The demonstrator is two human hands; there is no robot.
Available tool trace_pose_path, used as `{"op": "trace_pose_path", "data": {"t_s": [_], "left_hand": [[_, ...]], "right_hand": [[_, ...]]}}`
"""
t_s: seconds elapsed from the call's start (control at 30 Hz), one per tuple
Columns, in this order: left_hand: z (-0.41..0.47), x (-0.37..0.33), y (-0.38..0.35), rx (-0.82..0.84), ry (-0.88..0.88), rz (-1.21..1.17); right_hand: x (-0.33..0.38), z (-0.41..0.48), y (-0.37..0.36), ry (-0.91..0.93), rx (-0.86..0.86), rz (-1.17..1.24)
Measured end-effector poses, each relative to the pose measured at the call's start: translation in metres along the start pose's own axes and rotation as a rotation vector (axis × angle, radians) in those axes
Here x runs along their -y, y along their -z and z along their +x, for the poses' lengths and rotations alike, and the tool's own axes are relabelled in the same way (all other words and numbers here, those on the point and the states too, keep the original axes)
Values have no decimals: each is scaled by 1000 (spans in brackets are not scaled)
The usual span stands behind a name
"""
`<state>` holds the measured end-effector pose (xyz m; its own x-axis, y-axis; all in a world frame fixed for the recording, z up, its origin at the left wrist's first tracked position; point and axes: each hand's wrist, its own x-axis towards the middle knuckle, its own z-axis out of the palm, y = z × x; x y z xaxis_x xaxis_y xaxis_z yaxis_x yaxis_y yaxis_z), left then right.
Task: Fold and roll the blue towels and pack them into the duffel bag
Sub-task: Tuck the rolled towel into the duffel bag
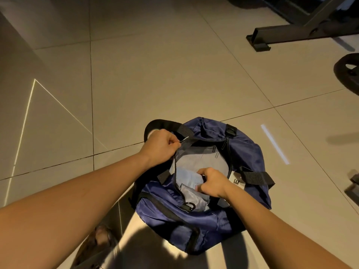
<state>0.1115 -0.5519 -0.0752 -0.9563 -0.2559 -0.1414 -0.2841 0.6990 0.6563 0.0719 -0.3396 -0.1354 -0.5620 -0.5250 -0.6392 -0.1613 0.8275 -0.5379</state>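
Note:
A navy duffel bag [250, 150] with black straps lies on the tiled floor below me, its top zipper parted to show the grey lining. My left hand [160, 145] grips the left edge of the opening and holds it up. A light blue towel [187, 176] sits inside the bag. My right hand [210, 182] is in the opening with its fingers curled round that towel. How the towel is folded or rolled cannot be told.
A black metal equipment frame [281, 33] stands at the top right. A dark round object [347, 72] lies at the right edge, with dark parts [352, 188] below it. My sandalled foot [101, 237] is at the bottom left.

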Motion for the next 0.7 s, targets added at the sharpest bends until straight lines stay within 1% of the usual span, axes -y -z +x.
{"op": "trace_pose_path", "data": {"t_s": [0.07,0.1,0.17,0.23,0.27,0.3,0.37,0.43,0.5,0.57,0.63,0.7], "left_hand": [[3,-3,0,-22,11,-66],[5,-3,2,-61,17,-97],[8,-1,8,-157,31,-149],[9,1,15,-212,36,-167],[9,1,17,-216,27,-151],[8,3,17,-198,9,-115],[6,6,11,-110,-23,5],[5,8,4,-34,-13,89],[5,9,0,-18,-14,73],[6,2,-1,-63,-42,21],[8,-3,-1,-120,-59,-11],[10,1,1,-103,-43,38]], "right_hand": [[3,11,-7,0,-19,224],[7,15,-9,-5,-7,339],[14,20,-12,-37,58,454],[20,25,-18,-85,82,449],[23,28,-21,-99,45,434],[25,30,-25,-110,1,448],[27,32,-27,-128,-56,504],[24,29,-22,-155,-19,586],[19,26,-18,-181,38,652],[20,26,-21,-174,-24,715],[26,32,-29,-154,-116,670],[33,36,-34,-119,-104,573]]}}
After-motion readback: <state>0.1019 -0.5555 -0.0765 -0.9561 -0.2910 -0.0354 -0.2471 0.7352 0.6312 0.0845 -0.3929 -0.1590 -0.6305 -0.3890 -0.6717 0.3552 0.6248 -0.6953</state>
